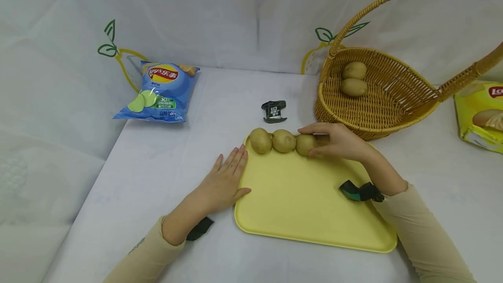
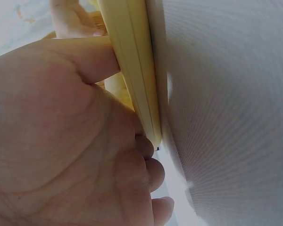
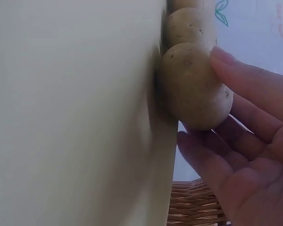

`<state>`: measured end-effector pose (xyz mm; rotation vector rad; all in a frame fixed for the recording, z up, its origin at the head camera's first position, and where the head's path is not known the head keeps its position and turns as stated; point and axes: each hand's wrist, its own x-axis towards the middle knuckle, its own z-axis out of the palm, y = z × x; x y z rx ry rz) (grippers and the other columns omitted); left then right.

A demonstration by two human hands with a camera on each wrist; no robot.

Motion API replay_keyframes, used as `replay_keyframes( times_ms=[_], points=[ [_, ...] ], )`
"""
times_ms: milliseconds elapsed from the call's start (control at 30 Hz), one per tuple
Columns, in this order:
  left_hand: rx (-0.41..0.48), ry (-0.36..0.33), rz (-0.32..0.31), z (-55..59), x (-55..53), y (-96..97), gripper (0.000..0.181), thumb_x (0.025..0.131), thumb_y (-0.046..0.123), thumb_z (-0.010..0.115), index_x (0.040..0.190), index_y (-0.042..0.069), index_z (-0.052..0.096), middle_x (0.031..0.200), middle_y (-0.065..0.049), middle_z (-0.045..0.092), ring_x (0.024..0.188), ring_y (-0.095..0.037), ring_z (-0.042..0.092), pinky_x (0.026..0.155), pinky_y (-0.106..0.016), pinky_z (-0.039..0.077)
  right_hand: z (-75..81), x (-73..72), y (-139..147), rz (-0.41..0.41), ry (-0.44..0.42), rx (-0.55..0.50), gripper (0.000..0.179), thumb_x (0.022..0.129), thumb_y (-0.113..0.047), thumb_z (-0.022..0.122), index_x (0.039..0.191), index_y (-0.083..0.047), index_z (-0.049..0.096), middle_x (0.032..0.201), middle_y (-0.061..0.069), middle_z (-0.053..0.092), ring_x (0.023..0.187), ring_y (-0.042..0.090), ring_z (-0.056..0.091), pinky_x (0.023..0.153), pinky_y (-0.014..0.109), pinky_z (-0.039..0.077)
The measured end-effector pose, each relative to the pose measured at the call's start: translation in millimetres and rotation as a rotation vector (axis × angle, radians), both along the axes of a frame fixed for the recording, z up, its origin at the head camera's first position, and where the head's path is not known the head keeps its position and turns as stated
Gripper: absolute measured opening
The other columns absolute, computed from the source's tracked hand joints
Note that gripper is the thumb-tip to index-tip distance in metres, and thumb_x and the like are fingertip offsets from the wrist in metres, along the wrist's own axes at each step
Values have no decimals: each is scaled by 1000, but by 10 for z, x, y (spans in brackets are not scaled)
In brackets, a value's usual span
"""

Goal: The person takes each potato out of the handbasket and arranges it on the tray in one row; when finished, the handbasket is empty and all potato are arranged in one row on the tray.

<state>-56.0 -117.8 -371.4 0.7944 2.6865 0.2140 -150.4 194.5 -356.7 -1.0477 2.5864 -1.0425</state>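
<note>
Three potatoes stand in a row along the far edge of a yellow tray: a left potato, a middle potato and a right potato. Thumb and fingers of my right hand grip the right potato, which shows closely in the right wrist view as a pale brown potato resting against the tray. My left hand lies with straight fingers along the tray's left edge, its thumb over the rim. In the left wrist view, that thumb touches the tray's side wall.
A wicker basket with a tall handle stands behind the tray at the right, two potatoes inside. Beyond the tray lies a small black wrapper. A blue chip bag is at the back left, a yellow chip bag at the far right.
</note>
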Motion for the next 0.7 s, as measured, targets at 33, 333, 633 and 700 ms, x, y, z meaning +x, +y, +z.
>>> replay_keyframes(
  times_ms=[33,333,633,700],
  points=[
    [2,-1,1,1,0,1,80,97,41,48,148,-7,10,156,-19,2,143,-31,-1,112,-52,6,11,3,-4,3,7,4,47,73,-8,80,117,0,65,116,9,65,104,15,57,84,15,42],
    [10,-3,3,19,2,4,79,97,40,49,148,-7,10,156,-20,2,143,-31,0,112,-52,6,318,62,31,-9,27,11,44,77,-5,76,119,0,64,117,11,64,98,11,57,82,15,43],
    [13,-2,0,11,4,-3,79,97,39,49,148,-7,9,156,-19,1,143,-31,-1,112,-52,6,701,-36,283,-131,100,-14,40,78,-2,75,117,-3,66,114,2,66,101,-5,56,81,8,42],
    [17,-5,3,8,7,-5,79,97,39,49,148,-7,10,156,-19,1,143,-31,0,112,-52,7,760,-82,349,-202,43,3,40,80,-5,74,119,-4,65,115,-3,66,100,-8,56,80,7,41]
  ],
)
